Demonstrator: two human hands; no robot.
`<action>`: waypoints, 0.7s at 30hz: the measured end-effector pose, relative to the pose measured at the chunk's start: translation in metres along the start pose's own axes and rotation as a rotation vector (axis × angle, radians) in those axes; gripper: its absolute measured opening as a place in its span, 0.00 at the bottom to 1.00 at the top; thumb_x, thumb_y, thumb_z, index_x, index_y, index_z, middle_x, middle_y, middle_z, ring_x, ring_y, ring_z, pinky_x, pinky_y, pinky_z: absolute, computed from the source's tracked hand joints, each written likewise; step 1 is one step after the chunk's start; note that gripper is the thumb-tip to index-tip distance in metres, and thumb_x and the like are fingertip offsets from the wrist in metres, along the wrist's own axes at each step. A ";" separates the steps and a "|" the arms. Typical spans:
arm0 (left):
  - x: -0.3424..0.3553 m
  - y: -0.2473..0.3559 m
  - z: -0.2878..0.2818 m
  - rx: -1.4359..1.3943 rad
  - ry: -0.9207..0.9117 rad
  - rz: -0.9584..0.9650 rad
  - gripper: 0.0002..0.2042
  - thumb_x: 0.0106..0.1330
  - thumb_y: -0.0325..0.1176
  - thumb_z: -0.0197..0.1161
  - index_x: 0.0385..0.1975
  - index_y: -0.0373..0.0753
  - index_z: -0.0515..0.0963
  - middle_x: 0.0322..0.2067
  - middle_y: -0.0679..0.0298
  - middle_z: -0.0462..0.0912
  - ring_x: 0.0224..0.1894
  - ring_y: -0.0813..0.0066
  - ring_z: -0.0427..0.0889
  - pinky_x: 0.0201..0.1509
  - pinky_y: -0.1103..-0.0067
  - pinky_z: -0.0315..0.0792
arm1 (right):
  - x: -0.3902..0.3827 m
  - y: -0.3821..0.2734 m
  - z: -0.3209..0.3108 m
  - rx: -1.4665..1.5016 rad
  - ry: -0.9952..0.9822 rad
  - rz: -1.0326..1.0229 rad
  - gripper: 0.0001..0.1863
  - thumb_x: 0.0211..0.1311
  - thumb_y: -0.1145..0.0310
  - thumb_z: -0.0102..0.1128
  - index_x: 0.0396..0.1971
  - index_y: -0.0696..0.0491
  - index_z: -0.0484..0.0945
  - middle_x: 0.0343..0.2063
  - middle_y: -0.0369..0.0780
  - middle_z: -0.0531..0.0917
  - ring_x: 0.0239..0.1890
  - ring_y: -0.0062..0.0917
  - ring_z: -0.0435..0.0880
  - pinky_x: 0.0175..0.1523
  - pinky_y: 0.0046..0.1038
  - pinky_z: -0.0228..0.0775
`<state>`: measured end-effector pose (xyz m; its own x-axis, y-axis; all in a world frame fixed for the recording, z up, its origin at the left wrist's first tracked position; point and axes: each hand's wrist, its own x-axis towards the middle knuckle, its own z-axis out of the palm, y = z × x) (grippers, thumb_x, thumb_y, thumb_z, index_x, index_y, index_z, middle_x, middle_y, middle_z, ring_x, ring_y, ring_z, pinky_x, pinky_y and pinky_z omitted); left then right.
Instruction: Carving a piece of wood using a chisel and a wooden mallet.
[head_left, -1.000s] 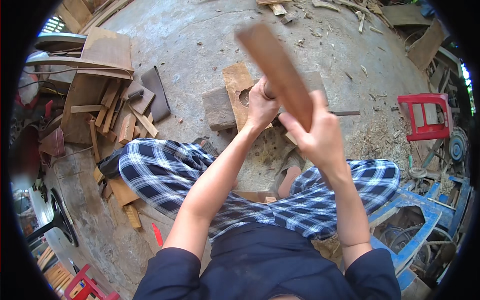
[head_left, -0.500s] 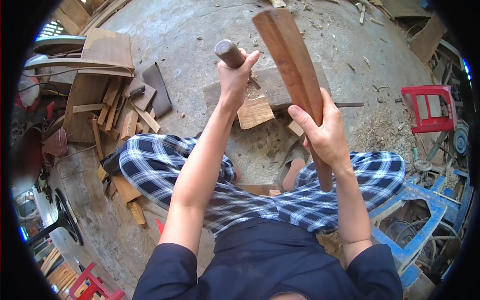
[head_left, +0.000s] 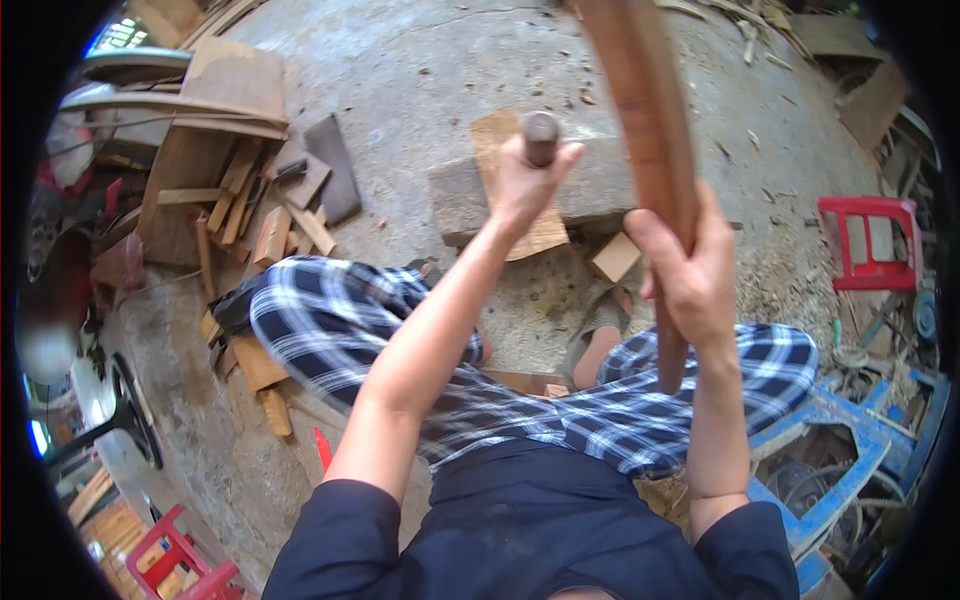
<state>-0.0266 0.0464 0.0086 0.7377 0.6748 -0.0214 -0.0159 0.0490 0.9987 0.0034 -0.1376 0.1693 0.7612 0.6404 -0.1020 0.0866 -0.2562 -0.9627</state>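
A round-ended handle (head_left: pixel 541 142) is grasped by the fingers of the left hand (head_left: pixel 523 192), with its end facing upward; the left thumb is stretched away to the right; the lower part of this tool is covered by the hand, so it cannot be told whether the wood below is touched. Under the left fingers a light board (head_left: pixel 541 237) is laid across a thick block (head_left: pixel 452 207); one end is seen beyond these fingers, and the near end sticks out past the block.

A long brown bat (head_left: pixel 655 125) is clenched by the fingers of the right hand (head_left: pixel 692 272); its far end is cut off by the upper edge of the view, and its narrow end comes out below these fingers, in front of the plaid trousers (head_left: pixel 325 310); between the two hands, lower than the left fingers, a small block (head_left: pixel 615 257) is placed; well to the right of the right fingers a red stool (head_left: pixel 909 240) is seen; well to the left of the left fingers, wood scraps (head_left: pixel 272 238) are heaped.
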 end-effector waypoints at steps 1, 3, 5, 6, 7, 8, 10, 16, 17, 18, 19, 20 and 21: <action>-0.002 0.001 0.004 0.053 0.008 0.035 0.10 0.61 0.31 0.76 0.31 0.38 0.79 0.28 0.71 0.80 0.31 0.84 0.76 0.36 0.80 0.72 | -0.002 -0.009 0.001 0.021 0.026 -0.052 0.26 0.65 0.55 0.69 0.50 0.60 0.73 0.27 0.36 0.80 0.18 0.15 0.76 0.21 0.18 0.68; -0.008 0.001 0.019 0.063 -0.011 0.075 0.12 0.59 0.31 0.77 0.35 0.36 0.80 0.32 0.66 0.83 0.34 0.80 0.79 0.39 0.76 0.75 | -0.006 -0.019 0.001 0.008 0.069 -0.150 0.26 0.68 0.56 0.67 0.54 0.60 0.72 0.26 0.34 0.78 0.18 0.14 0.75 0.22 0.17 0.68; -0.012 -0.008 0.016 0.068 -0.034 0.097 0.10 0.58 0.26 0.74 0.37 0.35 0.80 0.31 0.65 0.84 0.35 0.81 0.79 0.41 0.78 0.76 | -0.001 -0.010 0.011 -0.100 0.117 -0.263 0.24 0.67 0.57 0.67 0.53 0.58 0.72 0.22 0.32 0.78 0.19 0.14 0.75 0.23 0.17 0.68; -0.013 -0.013 0.015 0.062 -0.035 0.100 0.10 0.58 0.26 0.74 0.37 0.35 0.80 0.31 0.65 0.84 0.35 0.81 0.79 0.41 0.78 0.76 | 0.003 -0.001 0.010 -0.278 0.065 -0.222 0.24 0.65 0.58 0.68 0.51 0.58 0.73 0.23 0.35 0.80 0.22 0.20 0.79 0.27 0.24 0.73; -0.014 -0.016 0.019 -0.027 -0.077 0.046 0.09 0.59 0.24 0.72 0.37 0.35 0.80 0.29 0.65 0.83 0.34 0.82 0.78 0.40 0.79 0.76 | 0.008 0.015 0.009 -0.445 -0.009 -0.156 0.24 0.64 0.59 0.69 0.50 0.58 0.72 0.28 0.43 0.84 0.27 0.29 0.85 0.32 0.30 0.76; -0.013 -0.018 0.024 -0.116 -0.122 -0.007 0.09 0.59 0.22 0.70 0.37 0.35 0.80 0.28 0.66 0.83 0.33 0.83 0.78 0.39 0.79 0.75 | 0.012 0.027 0.007 -0.611 -0.082 -0.085 0.23 0.63 0.59 0.70 0.48 0.58 0.72 0.32 0.51 0.87 0.33 0.39 0.90 0.37 0.35 0.79; -0.012 -0.017 0.021 -0.094 -0.120 -0.008 0.09 0.58 0.18 0.66 0.38 0.34 0.80 0.27 0.67 0.83 0.32 0.85 0.78 0.37 0.80 0.75 | 0.010 0.030 0.003 -0.516 -0.082 -0.068 0.24 0.62 0.58 0.70 0.49 0.58 0.72 0.33 0.53 0.87 0.36 0.43 0.90 0.39 0.37 0.79; 0.003 -0.008 -0.002 -0.019 0.149 -0.076 0.07 0.61 0.25 0.71 0.30 0.36 0.77 0.26 0.74 0.77 0.27 0.85 0.75 0.31 0.79 0.71 | 0.004 0.039 0.007 -0.303 -0.012 -0.018 0.29 0.60 0.52 0.71 0.50 0.59 0.73 0.35 0.56 0.87 0.41 0.46 0.89 0.45 0.39 0.79; 0.005 -0.002 -0.010 -0.171 0.187 -0.013 0.08 0.63 0.25 0.72 0.27 0.39 0.76 0.25 0.75 0.76 0.27 0.86 0.73 0.32 0.80 0.69 | 0.003 0.038 0.009 -0.284 -0.023 -0.009 0.29 0.61 0.52 0.71 0.50 0.59 0.73 0.36 0.55 0.87 0.41 0.46 0.90 0.46 0.39 0.79; 0.002 0.015 -0.007 -0.300 0.257 0.020 0.10 0.63 0.25 0.73 0.25 0.41 0.76 0.24 0.77 0.74 0.27 0.87 0.71 0.31 0.82 0.66 | 0.002 0.039 0.009 -0.266 -0.038 0.012 0.29 0.61 0.52 0.71 0.51 0.59 0.74 0.36 0.55 0.87 0.41 0.46 0.90 0.46 0.39 0.79; 0.003 0.021 -0.009 -0.340 0.253 0.006 0.11 0.63 0.26 0.73 0.24 0.41 0.75 0.24 0.77 0.73 0.27 0.88 0.70 0.31 0.82 0.65 | 0.001 0.036 0.008 -0.242 -0.051 0.030 0.30 0.61 0.51 0.71 0.51 0.60 0.74 0.37 0.55 0.87 0.41 0.44 0.90 0.47 0.38 0.79; 0.004 0.026 -0.012 -0.379 0.251 -0.008 0.12 0.63 0.27 0.73 0.24 0.41 0.75 0.23 0.77 0.73 0.26 0.88 0.69 0.31 0.83 0.64 | 0.000 0.035 0.006 -0.245 -0.043 0.019 0.30 0.61 0.51 0.71 0.51 0.60 0.74 0.37 0.55 0.87 0.41 0.44 0.90 0.47 0.38 0.79; 0.004 0.027 -0.012 -0.384 0.248 0.002 0.12 0.63 0.27 0.73 0.24 0.41 0.75 0.23 0.77 0.73 0.26 0.88 0.69 0.31 0.83 0.64 | -0.001 0.035 0.005 -0.237 -0.051 0.060 0.30 0.61 0.51 0.71 0.51 0.60 0.74 0.37 0.55 0.87 0.42 0.44 0.89 0.47 0.38 0.79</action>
<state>-0.0321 0.0599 0.0350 0.5542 0.8288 -0.0772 -0.3004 0.2857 0.9100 0.0029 -0.1436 0.1345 0.7367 0.6530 -0.1756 0.1949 -0.4537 -0.8696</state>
